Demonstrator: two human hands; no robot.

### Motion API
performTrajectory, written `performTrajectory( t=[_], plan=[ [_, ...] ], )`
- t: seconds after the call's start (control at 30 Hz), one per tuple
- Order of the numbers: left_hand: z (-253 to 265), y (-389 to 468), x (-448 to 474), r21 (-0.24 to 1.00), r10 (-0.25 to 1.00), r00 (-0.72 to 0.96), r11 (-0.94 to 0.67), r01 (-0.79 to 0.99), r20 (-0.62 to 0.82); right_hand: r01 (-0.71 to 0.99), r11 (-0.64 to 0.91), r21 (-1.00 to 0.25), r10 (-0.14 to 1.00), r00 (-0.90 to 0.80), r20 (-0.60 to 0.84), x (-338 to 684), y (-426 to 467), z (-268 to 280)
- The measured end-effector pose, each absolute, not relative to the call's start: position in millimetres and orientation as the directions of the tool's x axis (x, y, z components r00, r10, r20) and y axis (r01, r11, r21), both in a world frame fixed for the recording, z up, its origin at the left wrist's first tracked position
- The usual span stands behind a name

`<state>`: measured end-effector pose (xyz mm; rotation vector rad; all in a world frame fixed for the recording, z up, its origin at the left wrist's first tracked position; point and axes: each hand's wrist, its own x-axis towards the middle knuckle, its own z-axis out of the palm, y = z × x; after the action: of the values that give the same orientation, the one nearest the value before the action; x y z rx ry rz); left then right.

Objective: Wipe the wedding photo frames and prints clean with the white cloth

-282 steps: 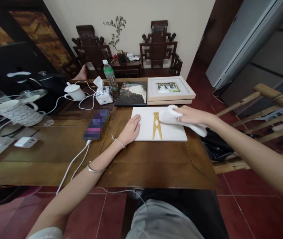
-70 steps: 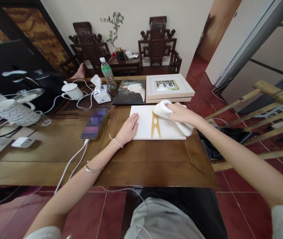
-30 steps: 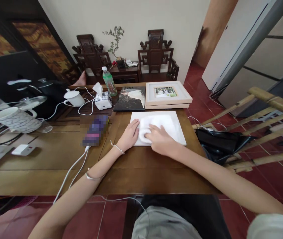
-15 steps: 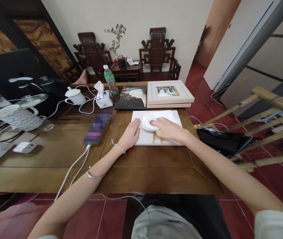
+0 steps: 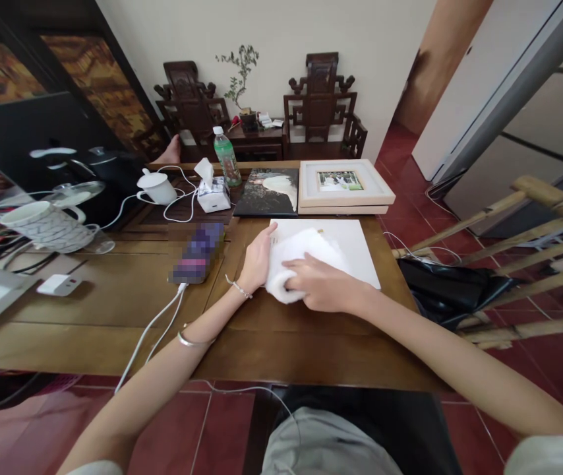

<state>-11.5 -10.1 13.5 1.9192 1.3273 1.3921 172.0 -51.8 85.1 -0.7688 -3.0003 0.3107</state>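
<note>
A white flat panel [image 5: 364, 257] lies on the table in front of me. My right hand [image 5: 328, 284] is closed on a bunched white cloth [image 5: 291, 251], pressing it over the panel's near left part. Some of the cloth spreads out across the panel and covers much of its surface; a small gold patch shows at the cloth's far edge. Along the panel's left edge rests my left hand [image 5: 258, 256], fingers stretched out and touching the edge, its thumb hidden.
Behind the panel lie a dark photo print [image 5: 271, 191] and stacked light frames [image 5: 343, 185]. A green-capped-label bottle [image 5: 227, 158], tissue box [image 5: 213, 193], lidded cup [image 5: 157, 187], phone [image 5: 198, 252] with cable, charger [image 5: 59, 284] and patterned mug [image 5: 47, 226] stand left. A bamboo chair [image 5: 553, 198] is right.
My right hand has drawn the cloth toward me and to the left, and the cloth now spreads wider. My left hand has turned onto its side at the panel's edge. The view has shifted slightly.
</note>
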Motion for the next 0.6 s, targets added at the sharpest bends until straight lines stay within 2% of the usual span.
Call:
performTrajectory(
  t=[0.1, 0.2, 0.33, 0.47, 0.6],
  plan=[
    [13, -11, -7, 0.69, 0.86, 0.11, -0.47, 0.551, 0.499, 0.515, 0.818, -0.257, 0.516, -0.854, -0.072, 194, -54, 98],
    [10, -10, -5, 0.618, 0.856, 0.197, -0.488, 0.616, 0.479, 0.66, 0.708, -0.25, 0.659, -0.745, -0.101, 206, -37, 106],
    [2, -7, -8, 0.571, 0.855, 0.299, -0.509, 0.644, 0.424, 0.8, 0.557, -0.224, 0.813, -0.58, -0.049, 198, 3, 106],
    [-1, -6, -11, 0.551, 0.849, 0.339, -0.523, 0.65, 0.405, 0.841, 0.492, -0.224, 0.861, -0.509, -0.021, 169, 40, 106],
    [-1, -6, -13, 0.542, 0.84, 0.353, -0.537, 0.647, 0.411, 0.84, 0.493, -0.225, 0.856, -0.515, -0.044, 134, 62, 109]
  ],
)
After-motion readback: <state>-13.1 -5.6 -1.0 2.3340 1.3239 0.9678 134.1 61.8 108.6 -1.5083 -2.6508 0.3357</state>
